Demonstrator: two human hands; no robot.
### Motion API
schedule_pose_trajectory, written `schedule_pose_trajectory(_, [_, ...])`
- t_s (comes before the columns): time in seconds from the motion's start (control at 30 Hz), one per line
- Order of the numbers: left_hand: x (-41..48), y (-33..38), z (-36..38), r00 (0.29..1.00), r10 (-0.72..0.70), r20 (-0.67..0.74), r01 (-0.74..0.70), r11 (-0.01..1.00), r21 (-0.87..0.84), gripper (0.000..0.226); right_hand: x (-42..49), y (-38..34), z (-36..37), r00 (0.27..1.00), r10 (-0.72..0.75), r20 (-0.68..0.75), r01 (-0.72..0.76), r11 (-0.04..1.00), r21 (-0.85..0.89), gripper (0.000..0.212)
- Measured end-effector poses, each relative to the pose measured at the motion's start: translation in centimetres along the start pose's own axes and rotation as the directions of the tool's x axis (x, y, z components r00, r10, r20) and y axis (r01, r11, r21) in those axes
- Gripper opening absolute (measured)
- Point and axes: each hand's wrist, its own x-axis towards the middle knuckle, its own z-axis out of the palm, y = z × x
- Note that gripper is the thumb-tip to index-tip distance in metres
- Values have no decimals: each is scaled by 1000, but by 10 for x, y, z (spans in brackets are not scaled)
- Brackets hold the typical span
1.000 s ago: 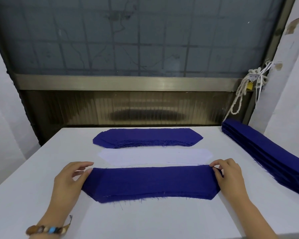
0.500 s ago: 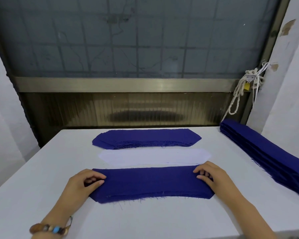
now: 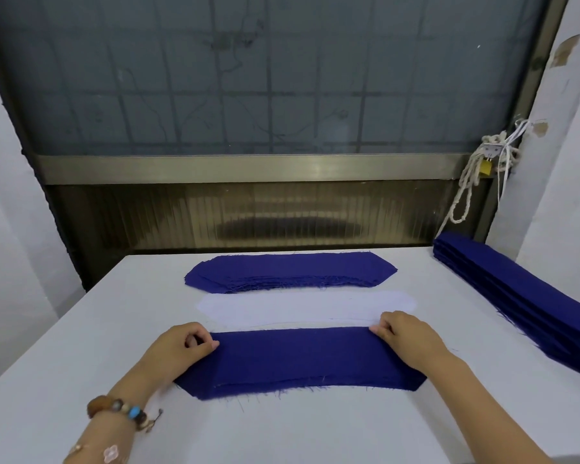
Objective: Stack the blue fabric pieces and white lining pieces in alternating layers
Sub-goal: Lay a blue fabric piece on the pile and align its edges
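Observation:
A near stack of blue fabric pieces (image 3: 298, 358) lies on the white table (image 3: 282, 430) in front of me. My left hand (image 3: 181, 346) has curled fingers that pinch the stack's far-left corner. My right hand (image 3: 407, 336) pinches the far-right corner in the same way. Just behind the stack lies a flat pile of white lining pieces (image 3: 302, 306). Beyond that sits a second pile of blue fabric pieces (image 3: 288, 271) with frayed edges. Whether my fingers hold one layer or several cannot be told.
A long stack of blue strips (image 3: 523, 299) runs along the table's right edge toward me. A window frame (image 3: 248, 169) and a ribbed panel stand behind the table. A rope with a padlock (image 3: 484, 169) hangs at the back right.
Both hands have slid from the stack's outer ends inward to its far corners, and their fingers have curled onto the fabric edge. The piles have not shifted.

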Motion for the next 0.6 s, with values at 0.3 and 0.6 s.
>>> schedule_pose_trajectory(0.3, [55,29,1,961,-98,-260,107,994,23,29,51,-45,1,983,83,-164,-85,996,-4,37])
schedule_pose_trajectory(0.6, [136,47,15,868,-72,-491,15,993,-119,11,132,-99,16,958,-147,-248,201,957,208,14])
